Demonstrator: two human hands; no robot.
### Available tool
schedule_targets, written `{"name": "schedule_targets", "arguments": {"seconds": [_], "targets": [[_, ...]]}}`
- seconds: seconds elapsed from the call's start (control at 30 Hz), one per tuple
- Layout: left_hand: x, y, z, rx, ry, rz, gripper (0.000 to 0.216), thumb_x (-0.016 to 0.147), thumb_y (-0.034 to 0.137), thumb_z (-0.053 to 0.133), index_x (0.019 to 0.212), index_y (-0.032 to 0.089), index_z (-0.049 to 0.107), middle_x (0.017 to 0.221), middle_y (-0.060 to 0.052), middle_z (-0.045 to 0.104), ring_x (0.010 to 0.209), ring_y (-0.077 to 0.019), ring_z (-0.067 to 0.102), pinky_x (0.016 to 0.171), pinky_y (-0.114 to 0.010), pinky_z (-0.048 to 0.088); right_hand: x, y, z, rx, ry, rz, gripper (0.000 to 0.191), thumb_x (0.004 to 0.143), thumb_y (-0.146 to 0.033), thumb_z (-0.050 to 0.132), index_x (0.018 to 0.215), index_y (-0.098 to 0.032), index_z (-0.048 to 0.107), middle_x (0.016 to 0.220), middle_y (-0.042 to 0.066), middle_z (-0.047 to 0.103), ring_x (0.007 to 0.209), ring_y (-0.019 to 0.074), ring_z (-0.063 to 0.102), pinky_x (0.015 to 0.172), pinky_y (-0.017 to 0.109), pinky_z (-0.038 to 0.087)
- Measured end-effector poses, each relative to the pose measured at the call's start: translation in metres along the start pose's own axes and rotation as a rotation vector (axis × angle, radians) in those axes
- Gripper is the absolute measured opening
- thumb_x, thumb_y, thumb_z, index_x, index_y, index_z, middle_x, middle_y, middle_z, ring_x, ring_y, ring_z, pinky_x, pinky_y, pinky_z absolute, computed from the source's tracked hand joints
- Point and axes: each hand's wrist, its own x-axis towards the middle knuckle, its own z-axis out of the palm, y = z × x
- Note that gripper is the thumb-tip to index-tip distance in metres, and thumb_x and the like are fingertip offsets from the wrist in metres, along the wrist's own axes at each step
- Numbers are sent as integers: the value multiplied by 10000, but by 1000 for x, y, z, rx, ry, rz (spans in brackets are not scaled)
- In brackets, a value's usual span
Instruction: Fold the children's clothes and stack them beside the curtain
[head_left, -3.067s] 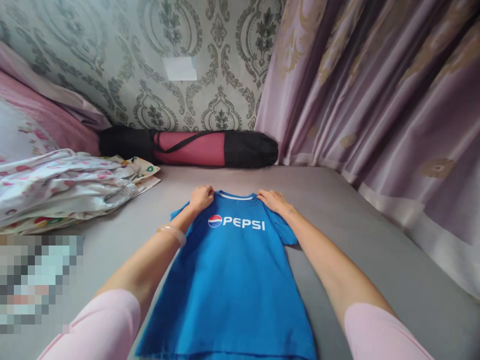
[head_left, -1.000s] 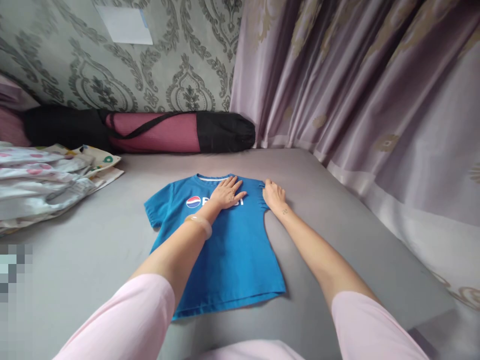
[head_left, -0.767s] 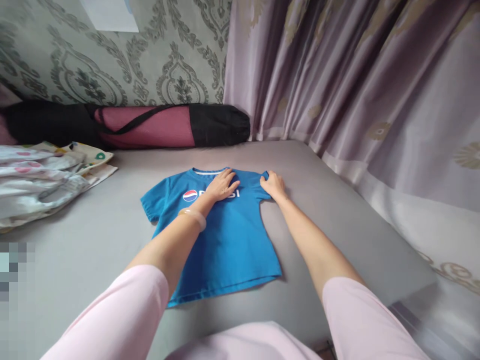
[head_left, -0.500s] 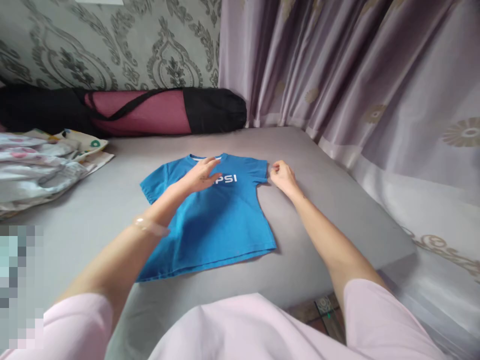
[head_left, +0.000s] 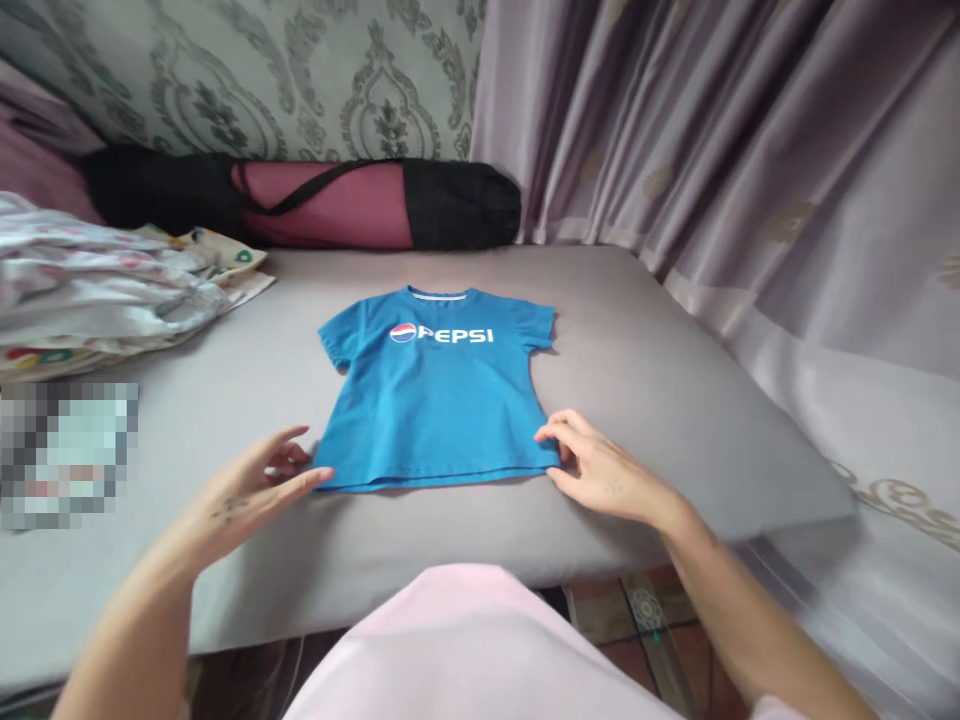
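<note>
A blue T-shirt [head_left: 439, 400] with a white PEPSI print and a round logo lies spread flat on the grey bed sheet, collar away from me and hem toward me. At its lower left corner is my left hand [head_left: 255, 485], open, the thumb tip over the hem and the fingers apart beside the edge. My right hand [head_left: 596, 465] is at the lower right corner, fingertips touching the side edge. Its thumb sits apart from the fingers by the hem, and the hand looks open.
Crumpled patterned white cloth [head_left: 105, 280] is heaped at the left. A long black and maroon bag [head_left: 330, 205] lies along the wall at the back. Purple curtains [head_left: 675, 150] hang on the right. A blurred-out flat object [head_left: 71, 455] rests at the left. The bed's front edge [head_left: 405, 590] is near me.
Both hands have moved down toward me, from the shirt's chest and right sleeve to its two hem corners. The print is uncovered, and the hem looks straighter. The view has shifted left.
</note>
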Motion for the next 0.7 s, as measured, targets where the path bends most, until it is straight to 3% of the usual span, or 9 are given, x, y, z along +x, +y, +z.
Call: {"name": "schedule_targets", "arguments": {"seconds": [0.2, 0.3, 0.43, 0.57, 0.7], "targets": [[-20, -9, 21, -89, 71, 156, 667, 728, 533, 668, 1323, 277, 510, 1041, -52, 608, 856, -193, 597, 729, -315, 536, 2, 10, 27, -223, 153, -15, 443, 805, -165, 470, 1214, -313, 554, 1279, 97, 523, 827, 192, 663, 758, 338, 552], [-20, -9, 25, -84, 101, 225, 541, 835, 473, 566, 1320, 236, 528, 1001, -51, 615, 842, -175, 576, 745, -301, 512, 5, 12, 37, -292, 267, -2, 358, 842, -187, 447, 1159, -282, 583, 1236, 91, 552, 746, 179, 656, 696, 341, 537], [-18, 5, 34, -33, 204, 170, 488, 885, 449, 477, 1297, 199, 555, 889, -29, 625, 734, -158, 561, 708, -294, 485, 10, 6, 45, -350, 400, 30, 209, 895, -245, 466, 1031, -235, 623, 1112, 60, 594, 698, 152, 641, 615, 292, 480], [-11, 15, 42, 146, 305, 132, 475, 889, 454, 464, 1267, 195, 589, 795, -17, 619, 693, -176, 564, 693, -307, 464, 13, -5, 45, -485, 426, 117, 181, 933, -281, 488, 995, -232, 651, 1002, 42, 648, 696, 157, 639, 552, 276, 400], [-8, 4, 33, 274, 302, 278, 474, 839, 271, 446, 1290, 206, 577, 894, -44, 647, 779, -199, 591, 728, -305, 469, 7, -9, 36, -524, 376, 202, 209, 928, -210, 472, 1048, -242, 640, 999, 30, 677, 724, 168, 642, 558, 276, 386]]}}
